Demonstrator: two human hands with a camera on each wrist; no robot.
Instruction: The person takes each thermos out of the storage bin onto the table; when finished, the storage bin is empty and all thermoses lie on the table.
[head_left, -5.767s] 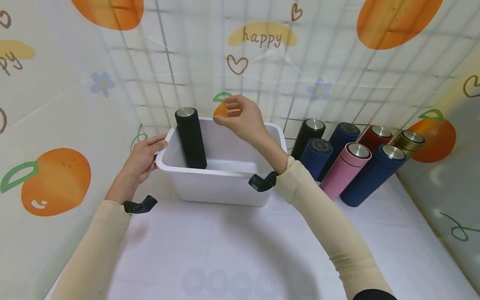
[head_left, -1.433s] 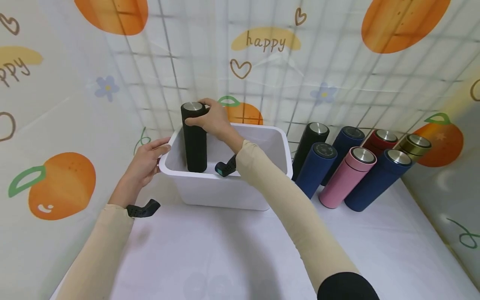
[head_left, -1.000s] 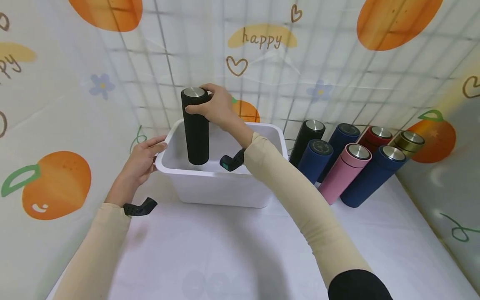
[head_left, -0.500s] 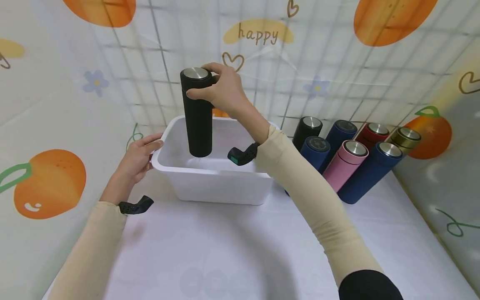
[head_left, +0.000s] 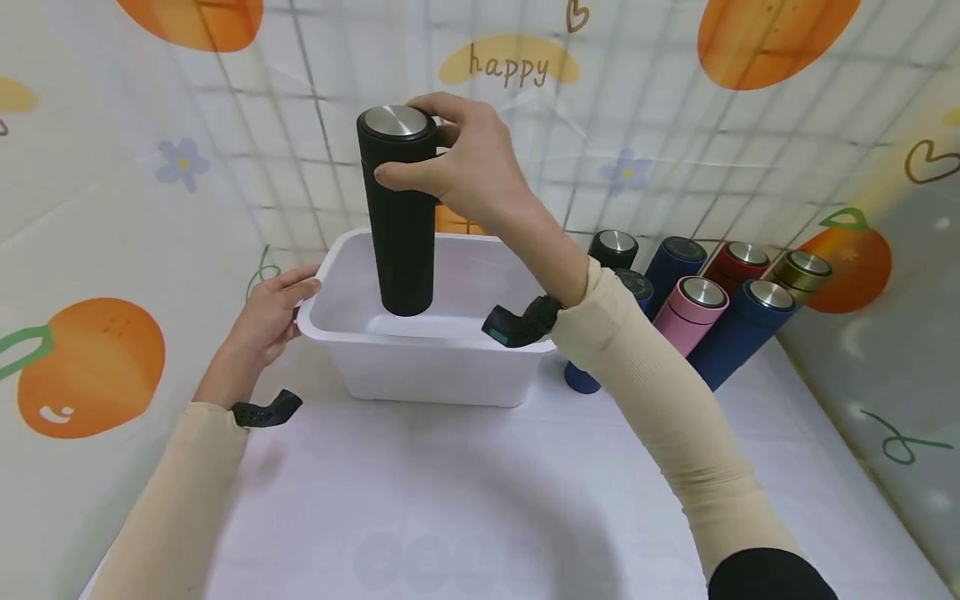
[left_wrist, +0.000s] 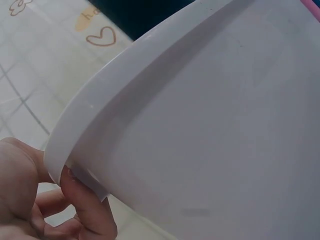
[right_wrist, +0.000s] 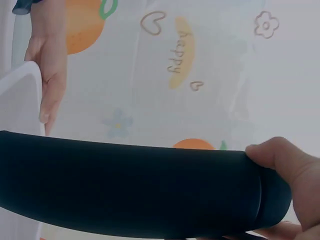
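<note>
My right hand (head_left: pixel 480 158) grips a black thermos flask (head_left: pixel 401 233) near its steel-topped lid, thumb on the near side and fingers behind. The flask is upright, its base showing over the inside of a white plastic bin (head_left: pixel 435 371). At the bin's left end, my left hand (head_left: pixel 262 321) holds the rim. The left wrist view has its fingers (left_wrist: pixel 87 205) curled under the rim's lip. In the right wrist view, the dark flask (right_wrist: pixel 135 185) spans the frame, with the right thumb (right_wrist: pixel 272 150) pressed against it near the lid.
Several flasks stand at the right of the table: a black one (head_left: pixel 613 248), a pink one (head_left: pixel 688 321), a red one (head_left: pixel 737 265), a gold one (head_left: pixel 801 275) and blue ones, including a large blue flask (head_left: pixel 738 333). A printed cloth over a wire grid (head_left: pixel 352 167) closes off the back.
At first the right hand hovered over the bin while the black thermos flask stood inside. It has since gripped the flask near the top and raised it. The left hand stays on the rim.
</note>
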